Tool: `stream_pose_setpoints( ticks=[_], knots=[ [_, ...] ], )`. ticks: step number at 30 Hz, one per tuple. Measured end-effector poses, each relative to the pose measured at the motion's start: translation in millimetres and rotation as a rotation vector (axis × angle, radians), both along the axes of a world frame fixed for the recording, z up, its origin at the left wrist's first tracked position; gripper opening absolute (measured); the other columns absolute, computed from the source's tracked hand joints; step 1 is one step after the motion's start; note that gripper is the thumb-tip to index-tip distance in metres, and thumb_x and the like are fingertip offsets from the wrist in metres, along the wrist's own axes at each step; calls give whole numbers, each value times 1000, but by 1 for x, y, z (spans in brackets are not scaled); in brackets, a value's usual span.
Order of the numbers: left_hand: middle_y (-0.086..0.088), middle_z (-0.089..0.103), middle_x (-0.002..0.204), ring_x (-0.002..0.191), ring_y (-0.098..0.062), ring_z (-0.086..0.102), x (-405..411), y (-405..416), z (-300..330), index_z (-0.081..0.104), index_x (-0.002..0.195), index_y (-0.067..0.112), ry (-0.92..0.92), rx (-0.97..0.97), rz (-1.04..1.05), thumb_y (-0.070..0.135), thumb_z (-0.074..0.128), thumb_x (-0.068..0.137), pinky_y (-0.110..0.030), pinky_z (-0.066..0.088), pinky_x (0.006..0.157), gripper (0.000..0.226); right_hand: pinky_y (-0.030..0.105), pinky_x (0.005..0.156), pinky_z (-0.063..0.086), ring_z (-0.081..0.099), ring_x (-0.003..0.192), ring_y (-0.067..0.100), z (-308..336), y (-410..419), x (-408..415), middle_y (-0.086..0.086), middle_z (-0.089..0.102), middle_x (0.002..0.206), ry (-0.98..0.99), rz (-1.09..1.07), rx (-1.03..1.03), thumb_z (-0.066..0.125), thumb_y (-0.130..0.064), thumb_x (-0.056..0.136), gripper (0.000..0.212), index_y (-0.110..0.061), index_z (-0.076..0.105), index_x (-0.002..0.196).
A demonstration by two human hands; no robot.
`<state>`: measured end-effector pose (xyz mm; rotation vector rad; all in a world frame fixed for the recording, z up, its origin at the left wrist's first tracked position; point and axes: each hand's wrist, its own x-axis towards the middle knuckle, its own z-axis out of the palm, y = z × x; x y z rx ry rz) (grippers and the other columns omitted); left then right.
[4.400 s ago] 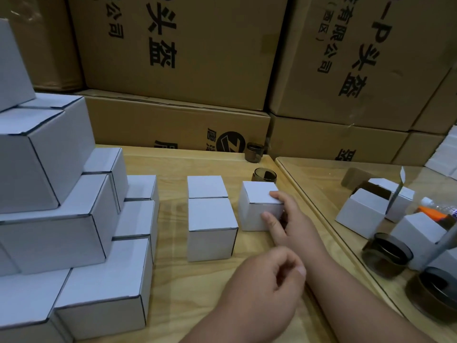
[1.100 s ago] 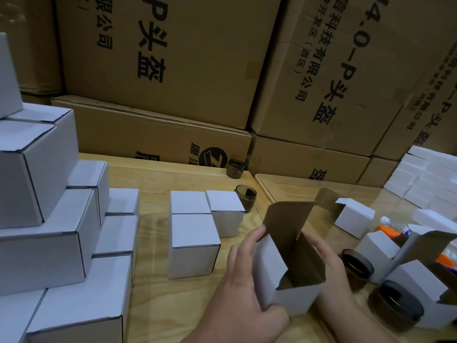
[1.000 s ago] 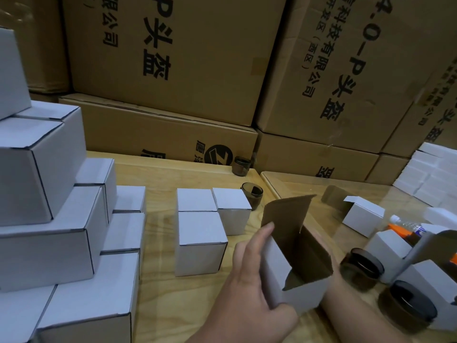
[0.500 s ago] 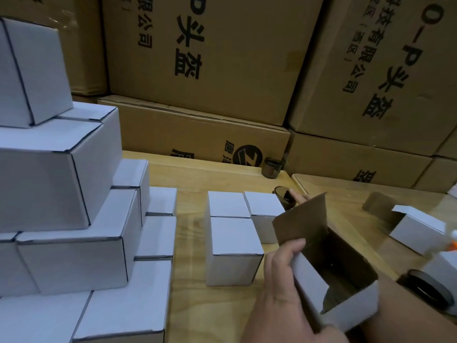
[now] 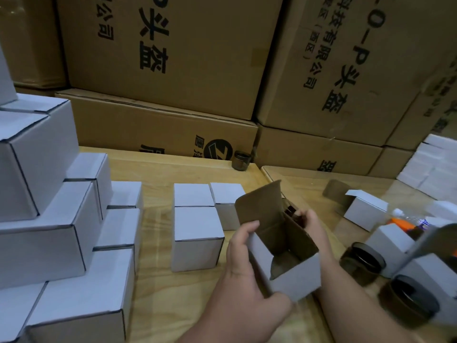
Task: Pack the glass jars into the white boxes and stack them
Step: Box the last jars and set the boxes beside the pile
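Note:
My left hand point(image 5: 243, 273) grips an open white box point(image 5: 291, 278) by its near-left side, with the brown lid flap point(image 5: 259, 206) standing up. My right hand point(image 5: 312, 224) holds a small dark glass jar point(image 5: 293, 214) just behind the box's far rim. Three closed white boxes point(image 5: 196, 237) stand in a cluster left of the open box. A tall stepped stack of closed white boxes point(image 5: 49, 219) fills the left side. Two larger dark jars point(image 5: 362, 262) point(image 5: 405, 302) sit at the right.
Another small jar point(image 5: 241, 160) stands at the back of the wooden table point(image 5: 158, 280) against big brown cartons point(image 5: 173, 58). Open white boxes point(image 5: 366, 211) and an orange item point(image 5: 400, 222) lie on the glass-topped right side. More white boxes point(image 5: 435, 164) pile at far right.
My right hand has picked up the small jar beside the cluster and brought it to the open box's far rim. The box has tipped more upright in my left hand.

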<state>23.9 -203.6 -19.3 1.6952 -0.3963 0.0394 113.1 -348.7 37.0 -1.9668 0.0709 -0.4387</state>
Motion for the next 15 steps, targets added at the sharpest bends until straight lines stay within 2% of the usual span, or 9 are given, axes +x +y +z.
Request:
stream_pose_setpoints(
  ticks=[1,4,6,7,10,12,13,15],
  knots=[
    [28,35,134,118,-8,57,-1,1,3,8,136,73,-8,17,13,37,79,60,-34,56,97,111,36,73,53,65,93,18,-14,-17,-6,3,67,105,164,-145,85,71,-26,93,18,-24,57,105],
    [28,30,136,120,-9,54,-3,1,4,5,135,75,0,46,16,39,80,59,-35,55,98,113,27,63,51,71,81,10,-40,-46,-35,-7,72,91,-8,-230,245,70,-40,93,15,-36,58,101],
    [36,25,130,121,-8,51,-3,1,6,5,133,78,-4,65,17,39,81,60,-34,53,99,112,18,53,54,72,77,2,-34,-41,-49,-14,73,89,-115,-241,368,66,-39,96,10,-37,59,103],
    [39,24,127,121,-7,50,-3,0,5,5,132,79,-17,84,30,40,80,61,-33,52,99,111,15,49,53,72,77,-1,-37,-41,-56,-12,73,91,-162,-252,421,63,-36,98,8,-36,59,105],
    [49,17,126,119,3,47,-4,-2,4,5,132,81,-56,142,73,42,79,64,-21,47,92,108,16,56,56,74,85,5,-33,-34,-74,1,69,105,-376,-238,407,60,-26,101,11,-32,54,108],
    [52,12,128,121,11,41,-4,-3,4,5,131,82,-85,163,85,45,79,65,-15,43,89,106,23,62,60,73,90,14,-23,-23,-79,10,62,118,-508,-240,344,62,-36,93,23,-30,49,112],
    [51,11,129,122,15,38,-4,-3,4,5,131,82,-102,169,87,46,78,66,-12,40,88,104,25,65,61,72,92,14,-21,-21,-81,11,59,120,-580,-214,296,61,-41,87,30,-32,47,113],
    [47,14,132,123,23,32,-4,-3,3,6,131,83,-135,187,85,47,78,67,-7,35,87,103,27,73,60,67,97,12,-14,-15,-87,2,55,119,-702,-159,180,58,-39,85,31,-35,45,113]
  ],
)
